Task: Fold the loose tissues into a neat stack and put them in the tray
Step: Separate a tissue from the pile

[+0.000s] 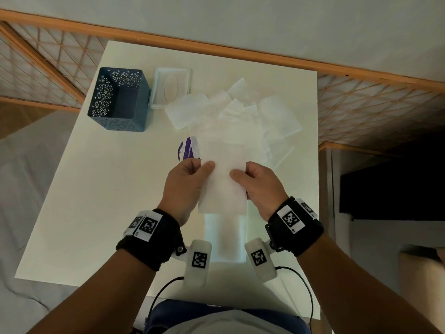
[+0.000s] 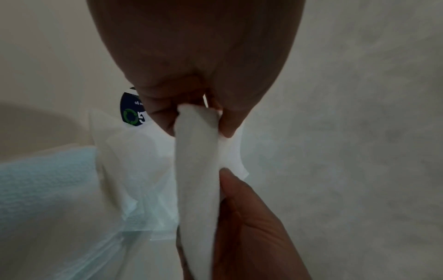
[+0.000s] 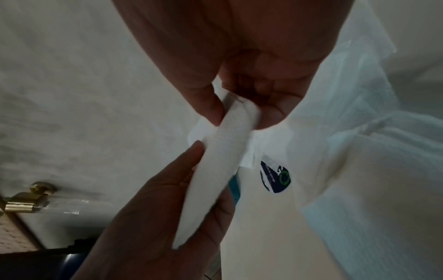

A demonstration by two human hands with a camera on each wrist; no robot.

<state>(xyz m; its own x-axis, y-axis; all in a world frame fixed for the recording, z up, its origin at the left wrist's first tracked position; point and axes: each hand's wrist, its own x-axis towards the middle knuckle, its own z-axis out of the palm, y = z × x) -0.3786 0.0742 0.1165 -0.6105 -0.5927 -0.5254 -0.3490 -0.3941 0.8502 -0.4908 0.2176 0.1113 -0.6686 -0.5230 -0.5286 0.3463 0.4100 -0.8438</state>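
Both forearms reach in over the near edge of the white table (image 1: 101, 194), each wrist wrapped in a black band with printed square markers. Left hand (image 1: 184, 186) and right hand (image 1: 258, 186) hold one white tissue (image 1: 222, 189) between them, lifted above the tabletop: the left thumb and curled fingers pinch its left edge, the right thumb and fingers pinch its right edge, and the sheet hangs down toward the person. From the left wrist camera the tissue (image 2: 197, 170) looks doubled over into a narrow band, clamped by the left fingers (image 2: 160, 115) at the top, with the right hand (image 2: 251, 227) gripping it lower down. From the right wrist camera the same band (image 3: 215, 180) runs from the right hand (image 3: 239, 85) to the left hand (image 3: 155, 217). On the table directly under the held tissue lies a flat folded stack of tissues (image 1: 225, 237). Beyond the held tissue spreads a loose heap of tissues (image 1: 240, 116), covering most of a purple-printed packet (image 1: 189, 148) to the left. Beyond the heap on its left stand a pale tray (image 1: 157, 92) and, touching the tray's left side, a dark blue perforated basket (image 1: 119, 98)
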